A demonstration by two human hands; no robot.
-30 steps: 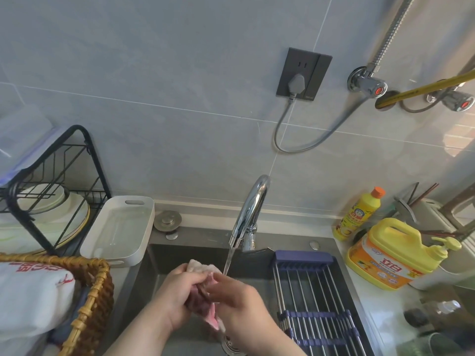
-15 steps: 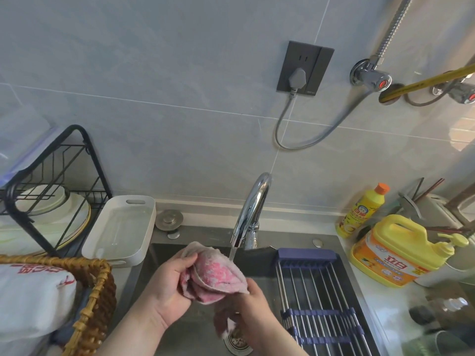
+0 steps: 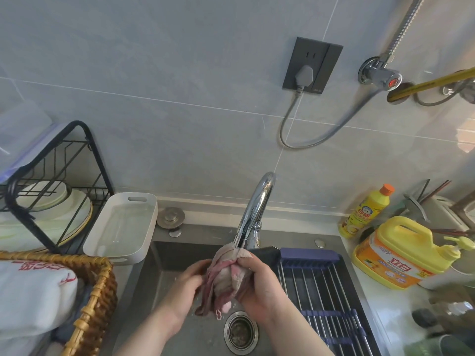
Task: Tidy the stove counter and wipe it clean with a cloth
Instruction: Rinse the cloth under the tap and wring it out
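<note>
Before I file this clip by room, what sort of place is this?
Likely a home kitchen: chrome faucet over a steel sink, plates in a black dish rack, yellow detergent jug.

Curved chrome faucet (image 3: 254,214): spout tip hidden behind bunched pink-and-white cloth (image 3: 226,276); whether water is running cannot be told.
Below faucet: left hand (image 3: 185,286) and right hand (image 3: 259,286), both gripping the cloth, palms out of sight; forearms cut off by bottom edge.
Left of faucet: woven rattan basket (image 3: 95,291) cut by left and bottom edges; black wire dish rack (image 3: 51,163) cut by left edge.
Right of faucet: dark objects (image 3: 424,317) in lower corner blurred, unidentifiable; ribbed metal hose (image 3: 402,29) cut by top edge.
</note>
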